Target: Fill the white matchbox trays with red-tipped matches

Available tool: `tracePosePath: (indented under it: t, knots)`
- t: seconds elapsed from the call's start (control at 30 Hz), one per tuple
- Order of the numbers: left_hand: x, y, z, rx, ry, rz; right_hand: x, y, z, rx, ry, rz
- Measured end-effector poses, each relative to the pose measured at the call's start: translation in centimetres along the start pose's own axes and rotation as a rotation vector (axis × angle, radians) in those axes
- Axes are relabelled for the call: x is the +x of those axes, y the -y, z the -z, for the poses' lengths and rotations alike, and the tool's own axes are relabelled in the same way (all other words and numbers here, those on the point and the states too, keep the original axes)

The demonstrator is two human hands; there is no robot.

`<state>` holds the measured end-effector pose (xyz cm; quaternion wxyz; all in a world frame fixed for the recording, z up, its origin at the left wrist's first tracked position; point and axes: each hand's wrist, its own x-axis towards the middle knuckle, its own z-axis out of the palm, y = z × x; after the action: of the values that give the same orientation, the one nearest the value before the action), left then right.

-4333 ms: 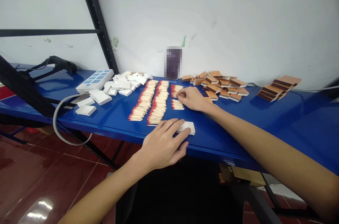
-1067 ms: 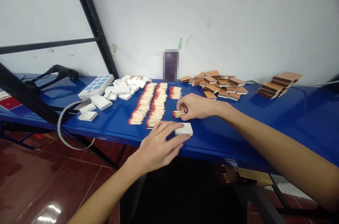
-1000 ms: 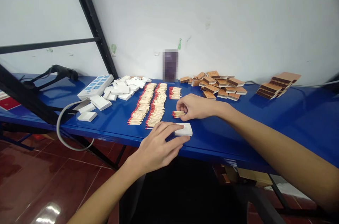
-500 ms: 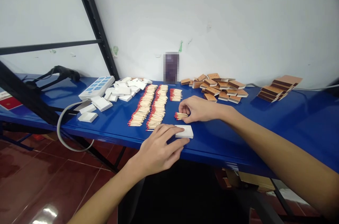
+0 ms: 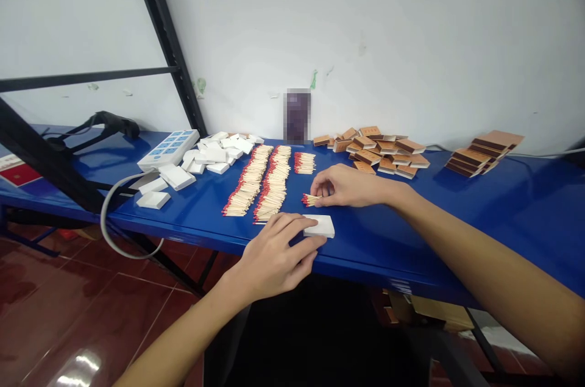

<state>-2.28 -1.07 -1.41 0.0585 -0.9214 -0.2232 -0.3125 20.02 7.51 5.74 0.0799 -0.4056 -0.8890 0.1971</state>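
My left hand [image 5: 286, 253] grips a white matchbox tray [image 5: 322, 226] by its left end at the table's front edge, one finger reaching over it. Just behind the tray, my right hand [image 5: 340, 186] is closed on a small bunch of matches [image 5: 311, 199], whose red heads point left. Long rows of red-headed matches [image 5: 272, 192] lie on the left, and a short group of matches [image 5: 304, 163] lies behind my right hand. How many matches my fingers cover is hidden.
White trays [image 5: 214, 154] are heaped at the back left beside a white and blue box [image 5: 169, 148]. Brown matchbox sleeves [image 5: 384, 146] form a pile at the back right, with a stack of sleeves [image 5: 482, 152] farther right. A black metal post [image 5: 159, 27] rises at left.
The view has shifted very slightly. My right hand's fingers have shifted a little on the bunch of matches; my left hand stays on the tray.
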Motion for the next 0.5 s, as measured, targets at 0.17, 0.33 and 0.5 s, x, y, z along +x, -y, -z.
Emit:
tracePosePath:
  t: [0.17,0.33,0.5]
  knots:
    - [0.03,0.0,0.02,0.004,-0.008,0.0,-0.02,-0.34,0.06,0.031,-0.006,0.0]
    - [0.08,-0.02,0.1,0.017,-0.008,0.0,0.04,-0.2,-0.06,-0.015,-0.033,-0.013]
    - [0.13,-0.02,0.02,0.017,-0.017,0.001,0.03,-0.22,-0.22,-0.025,-0.051,-0.001]
